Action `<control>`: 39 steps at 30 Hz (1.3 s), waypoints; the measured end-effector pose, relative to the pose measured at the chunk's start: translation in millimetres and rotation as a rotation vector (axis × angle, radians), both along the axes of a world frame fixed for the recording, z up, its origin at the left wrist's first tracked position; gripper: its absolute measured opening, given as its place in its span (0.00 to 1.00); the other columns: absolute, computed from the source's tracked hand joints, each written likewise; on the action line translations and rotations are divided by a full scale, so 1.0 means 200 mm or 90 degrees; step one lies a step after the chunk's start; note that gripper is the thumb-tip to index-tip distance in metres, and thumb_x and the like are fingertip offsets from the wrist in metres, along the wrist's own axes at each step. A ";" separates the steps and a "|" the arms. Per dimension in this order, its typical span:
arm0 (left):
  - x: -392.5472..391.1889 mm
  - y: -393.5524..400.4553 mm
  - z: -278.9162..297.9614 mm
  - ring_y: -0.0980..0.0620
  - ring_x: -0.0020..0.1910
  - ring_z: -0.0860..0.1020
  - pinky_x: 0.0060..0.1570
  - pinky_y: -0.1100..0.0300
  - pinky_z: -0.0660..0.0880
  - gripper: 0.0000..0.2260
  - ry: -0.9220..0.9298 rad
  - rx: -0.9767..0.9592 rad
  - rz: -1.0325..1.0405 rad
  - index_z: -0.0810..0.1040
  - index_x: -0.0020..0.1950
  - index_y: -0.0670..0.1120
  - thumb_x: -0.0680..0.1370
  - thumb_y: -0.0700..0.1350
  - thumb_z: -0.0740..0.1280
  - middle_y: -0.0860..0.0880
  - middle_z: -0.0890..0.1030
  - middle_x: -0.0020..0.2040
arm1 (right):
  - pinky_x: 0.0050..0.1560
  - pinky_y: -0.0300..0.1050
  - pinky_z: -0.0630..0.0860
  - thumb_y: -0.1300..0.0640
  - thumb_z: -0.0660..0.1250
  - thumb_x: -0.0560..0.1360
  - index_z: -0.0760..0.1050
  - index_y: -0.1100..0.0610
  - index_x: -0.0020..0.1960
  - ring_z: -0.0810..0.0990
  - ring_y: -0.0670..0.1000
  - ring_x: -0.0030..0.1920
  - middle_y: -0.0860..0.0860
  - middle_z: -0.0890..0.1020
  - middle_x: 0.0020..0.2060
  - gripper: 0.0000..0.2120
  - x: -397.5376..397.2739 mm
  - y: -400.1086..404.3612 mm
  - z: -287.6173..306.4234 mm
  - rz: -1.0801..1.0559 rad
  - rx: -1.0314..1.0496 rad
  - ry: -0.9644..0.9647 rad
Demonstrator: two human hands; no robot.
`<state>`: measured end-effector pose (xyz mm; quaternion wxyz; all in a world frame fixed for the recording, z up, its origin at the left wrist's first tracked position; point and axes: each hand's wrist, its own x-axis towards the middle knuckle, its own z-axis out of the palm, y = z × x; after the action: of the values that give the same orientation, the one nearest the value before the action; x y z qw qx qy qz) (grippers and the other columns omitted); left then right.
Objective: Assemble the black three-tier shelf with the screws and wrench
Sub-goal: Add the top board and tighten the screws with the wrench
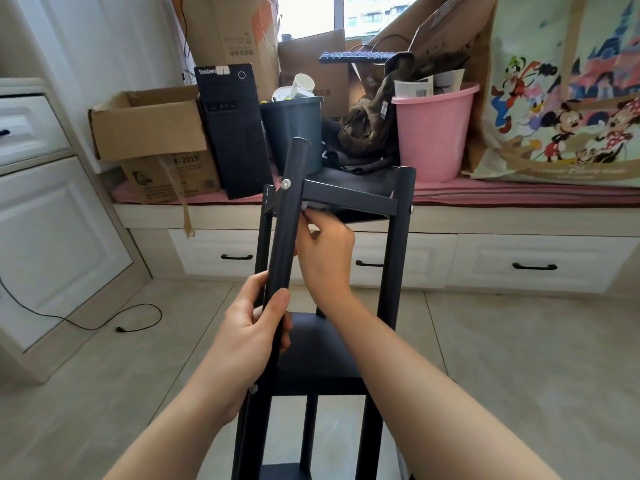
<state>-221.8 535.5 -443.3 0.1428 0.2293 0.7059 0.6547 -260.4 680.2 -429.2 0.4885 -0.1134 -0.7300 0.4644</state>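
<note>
Shelf (332, 344) upright, centre near you; left hand (249, 327) curled round near-left post (282, 244), right hand (323, 251) fingertips pinching something under top tier (349, 195); stiff, light metal, likely slick: grip posts

Pink bucket (433, 133) beside black computer tower (233, 133)

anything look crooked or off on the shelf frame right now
Yes. The near-left post, gripped by the left hand, leans away from the other uprights and stands higher at its top than the right post. The top tier also sits tilted. The right hand reaches under that corner.
</note>
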 end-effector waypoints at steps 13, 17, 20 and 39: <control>0.00 0.04 0.00 0.57 0.29 0.74 0.29 0.66 0.72 0.10 0.001 0.009 0.010 0.71 0.65 0.59 0.84 0.51 0.62 0.51 0.77 0.32 | 0.34 0.41 0.71 0.59 0.63 0.80 0.80 0.56 0.42 0.74 0.50 0.30 0.50 0.78 0.28 0.11 0.25 0.08 -0.01 0.084 -0.032 -0.146; 0.02 0.04 0.00 0.57 0.29 0.74 0.29 0.65 0.72 0.10 0.008 0.002 0.010 0.71 0.65 0.59 0.83 0.51 0.62 0.52 0.77 0.32 | 0.32 0.43 0.68 0.60 0.65 0.79 0.82 0.60 0.42 0.71 0.48 0.28 0.46 0.73 0.23 0.10 0.29 0.12 0.03 0.084 -0.034 -0.157; 0.02 0.05 0.00 0.57 0.30 0.75 0.29 0.65 0.73 0.10 0.010 -0.002 0.006 0.71 0.65 0.59 0.83 0.51 0.62 0.52 0.77 0.32 | 0.32 0.46 0.69 0.60 0.65 0.79 0.83 0.59 0.43 0.72 0.49 0.27 0.48 0.75 0.24 0.10 0.32 0.14 0.06 0.092 -0.027 -0.153; 0.05 0.07 -0.01 0.56 0.31 0.75 0.33 0.61 0.75 0.11 0.029 -0.020 -0.012 0.70 0.64 0.63 0.83 0.52 0.62 0.51 0.77 0.32 | 0.36 0.29 0.72 0.59 0.65 0.81 0.81 0.61 0.39 0.78 0.41 0.25 0.51 0.79 0.23 0.14 0.31 0.15 0.08 0.062 0.038 -0.090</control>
<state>-211.6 549.9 -444.5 0.1363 0.2482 0.7171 0.6368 -199.2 709.2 -412.4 0.4155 -0.0954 -0.7810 0.4564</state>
